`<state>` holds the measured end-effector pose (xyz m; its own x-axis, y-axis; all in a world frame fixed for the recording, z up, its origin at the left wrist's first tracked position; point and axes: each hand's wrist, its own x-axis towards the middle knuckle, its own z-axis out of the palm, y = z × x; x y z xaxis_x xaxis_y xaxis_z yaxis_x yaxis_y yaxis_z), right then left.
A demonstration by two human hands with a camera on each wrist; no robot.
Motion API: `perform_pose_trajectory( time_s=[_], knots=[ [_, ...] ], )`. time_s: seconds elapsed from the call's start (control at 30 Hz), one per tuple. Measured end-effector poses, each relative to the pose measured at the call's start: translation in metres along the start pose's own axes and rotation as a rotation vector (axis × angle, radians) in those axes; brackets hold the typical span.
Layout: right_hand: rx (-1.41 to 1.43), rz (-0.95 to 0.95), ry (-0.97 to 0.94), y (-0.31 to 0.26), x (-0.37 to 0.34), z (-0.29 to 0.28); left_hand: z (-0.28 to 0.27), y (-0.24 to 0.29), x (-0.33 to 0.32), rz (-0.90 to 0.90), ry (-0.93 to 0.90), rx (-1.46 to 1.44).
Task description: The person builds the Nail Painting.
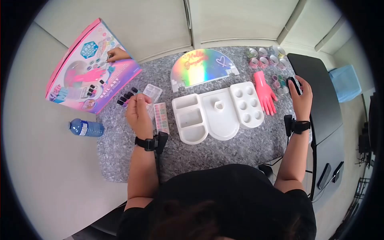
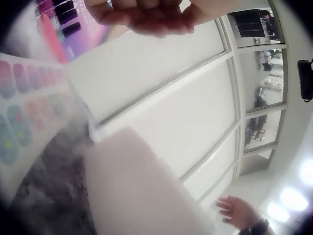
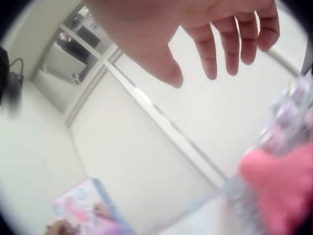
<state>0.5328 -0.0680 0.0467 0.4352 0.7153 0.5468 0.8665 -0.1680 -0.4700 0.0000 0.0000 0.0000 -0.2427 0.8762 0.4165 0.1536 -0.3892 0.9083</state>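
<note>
My left hand (image 1: 138, 114) hovers beside the dark-capped nail polish bottles (image 1: 127, 97), above small clear trays (image 1: 152, 92). Its fingers (image 2: 156, 22) curl loosely in the left wrist view and hold nothing. Just right of it lies a sheet of patterned nail stickers (image 1: 161, 118). On the other side, my right hand (image 1: 303, 96) is raised over the table's right edge, near small glitter pots (image 1: 278, 84) and a pink model hand (image 1: 264, 94). In the right wrist view its fingers (image 3: 208, 51) are spread, with nothing between them.
Mid-table sits a white moulded tray (image 1: 219, 126) with compartments and round wells. Behind it lies a holographic arched panel (image 1: 204, 68). A nail art box (image 1: 90, 72) and a water bottle (image 1: 86, 128) stand left. Clear-and-pink cups (image 1: 263, 62) are at back right, beside a black table (image 1: 316, 96).
</note>
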Motion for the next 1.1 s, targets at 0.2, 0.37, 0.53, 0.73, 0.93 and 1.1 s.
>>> perform_pose_trajectory(
  time_s=[0.2, 0.37, 0.53, 0.73, 0.93, 1.1],
  knots=[
    [1.036, 0.195, -0.269, -0.108, -0.01, 0.036, 0.008, 0.008, 0.0, -0.044, 0.017, -0.1],
    [1.378, 0.351, -0.379, -0.149, -0.047, 0.085, 0.004, 0.003, -0.002, -0.049, -0.021, -0.111],
    [1.405, 0.317, -0.348, -0.146, -0.042, 0.099, 0.006, 0.011, -0.002, -0.06, -0.031, -0.072],
    [1.465, 0.434, -0.272, -0.123, -0.035, 0.101, 0.011, 0.01, -0.005, -0.076, -0.021, -0.042],
    [1.487, 0.523, -0.231, -0.113, -0.026, 0.094, 0.009, 0.008, -0.005, -0.106, -0.039, -0.045],
    [1.547, 0.532, -0.187, -0.096, -0.017, 0.09, 0.007, 0.007, -0.004, -0.09, -0.041, -0.059]
  ],
)
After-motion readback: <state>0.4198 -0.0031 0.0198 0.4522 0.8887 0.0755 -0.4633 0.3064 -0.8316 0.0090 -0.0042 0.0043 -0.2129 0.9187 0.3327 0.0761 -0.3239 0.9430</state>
